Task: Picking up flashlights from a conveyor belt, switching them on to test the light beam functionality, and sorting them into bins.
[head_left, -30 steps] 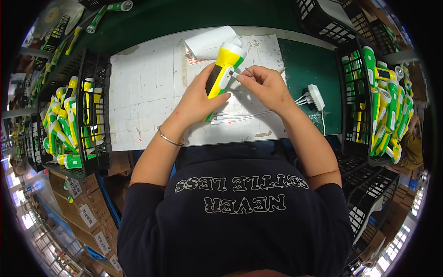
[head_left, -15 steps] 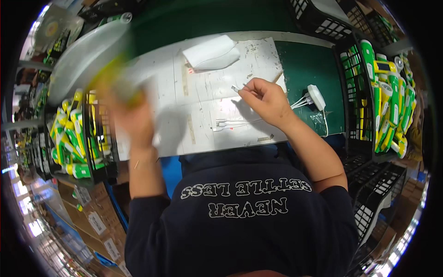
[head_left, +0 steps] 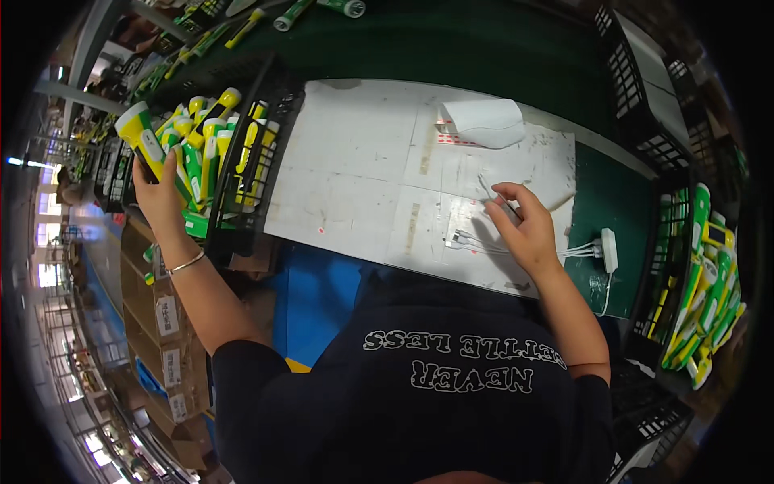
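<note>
My left hand (head_left: 160, 194) is closed around a yellow, green and white flashlight (head_left: 145, 145) over the left black crate (head_left: 256, 165). That crate is heaped with similar flashlights (head_left: 193, 165). Above the white work board (head_left: 347, 161), my right hand (head_left: 526, 230) pinches the thin end of a white charging cable (head_left: 484, 185). Other white cable plugs (head_left: 461, 239) lie on the board just beneath this hand. Their cords lead right to a white charger block (head_left: 609, 251) on the green surface.
A folded white sheet or sleeve (head_left: 484, 123) rests at the board's far side. Another crate of flashlights (head_left: 709, 282) stands at the right, and a black crate (head_left: 649, 97) at the far right. Several flashlights (head_left: 294, 14) lie beyond the left crate. Cardboard boxes (head_left: 165, 323) are stacked below left.
My left hand, blurred earlier with something yellow-green in it, is now farther left at the crate, gripping a flashlight. The view has swung left. My right hand still pinches the cable end.
</note>
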Action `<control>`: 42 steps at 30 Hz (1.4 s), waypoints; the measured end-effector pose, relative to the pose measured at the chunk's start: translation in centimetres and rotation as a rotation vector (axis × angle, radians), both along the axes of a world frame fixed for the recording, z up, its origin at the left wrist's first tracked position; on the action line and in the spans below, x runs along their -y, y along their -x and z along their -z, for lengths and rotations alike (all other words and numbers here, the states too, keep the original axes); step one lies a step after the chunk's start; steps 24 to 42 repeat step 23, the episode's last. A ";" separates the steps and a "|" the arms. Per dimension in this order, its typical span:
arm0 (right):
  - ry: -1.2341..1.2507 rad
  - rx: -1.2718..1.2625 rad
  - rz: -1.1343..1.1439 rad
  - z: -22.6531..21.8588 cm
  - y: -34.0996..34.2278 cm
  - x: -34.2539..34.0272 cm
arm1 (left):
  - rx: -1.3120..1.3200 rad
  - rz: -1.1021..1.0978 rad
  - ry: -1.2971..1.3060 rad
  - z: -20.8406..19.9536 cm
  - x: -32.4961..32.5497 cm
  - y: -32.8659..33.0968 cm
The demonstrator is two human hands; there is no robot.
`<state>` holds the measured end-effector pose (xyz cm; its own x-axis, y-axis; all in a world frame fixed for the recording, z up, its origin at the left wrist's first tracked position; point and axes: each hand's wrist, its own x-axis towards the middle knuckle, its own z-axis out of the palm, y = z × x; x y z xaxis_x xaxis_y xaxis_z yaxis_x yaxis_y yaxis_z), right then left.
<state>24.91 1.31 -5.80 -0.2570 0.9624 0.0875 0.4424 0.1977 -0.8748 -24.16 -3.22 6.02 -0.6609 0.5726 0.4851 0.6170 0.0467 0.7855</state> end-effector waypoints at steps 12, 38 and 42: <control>-0.068 -0.063 -0.072 1.1 1.8 0.0 | -0.519 -0.038 -0.644 -7.2 5.6 -4.4; -0.043 -0.003 -0.141 1.4 1.6 0.0 | -0.434 0.011 1.184 5.4 -5.8 5.5; -0.043 -0.003 -0.141 1.4 1.6 0.0 | -0.434 0.011 1.184 5.4 -5.8 5.5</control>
